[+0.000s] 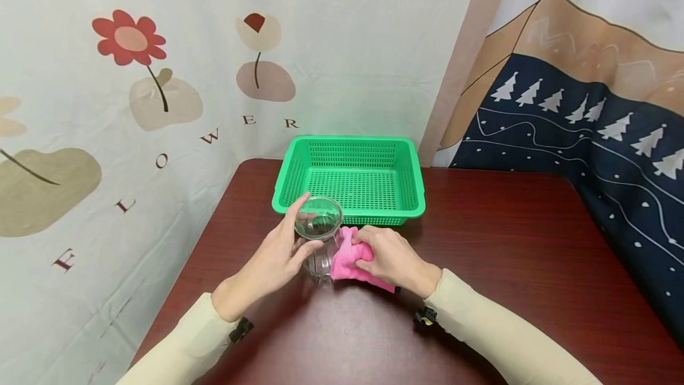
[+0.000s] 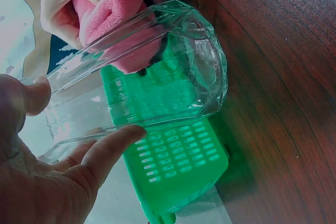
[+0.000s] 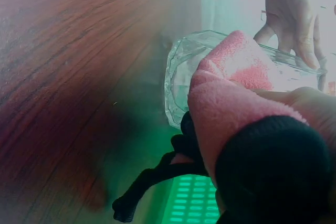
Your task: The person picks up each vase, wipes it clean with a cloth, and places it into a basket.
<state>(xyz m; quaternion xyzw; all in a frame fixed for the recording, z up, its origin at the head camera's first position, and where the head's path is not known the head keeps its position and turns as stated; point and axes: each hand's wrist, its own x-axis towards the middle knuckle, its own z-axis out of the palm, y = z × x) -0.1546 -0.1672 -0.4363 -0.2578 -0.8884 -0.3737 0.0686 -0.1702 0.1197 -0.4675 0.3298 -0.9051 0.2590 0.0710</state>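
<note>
While left fingers [image 2: 113,148] hold jar [image 1: 320,227], right fingers [image 1: 370,236] grip pink cloth [image 1: 348,261]

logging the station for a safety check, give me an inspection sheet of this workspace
Surface: dark red-brown table, wood-grained, with a soft reflection near its front.
Job's things: clear glass vessel, mouth up in the head view, contact with the table hard to tell; pink cloth at its outer side; green basket just beyond, upright.
Clutter: nothing seen.
Hands: left hand holds the vessel near its rim; right hand grips the cloth.
Cables: nothing seen.
Surroundings: pale hanging with flower prints behind; dark tree-printed fabric on the right.
</note>
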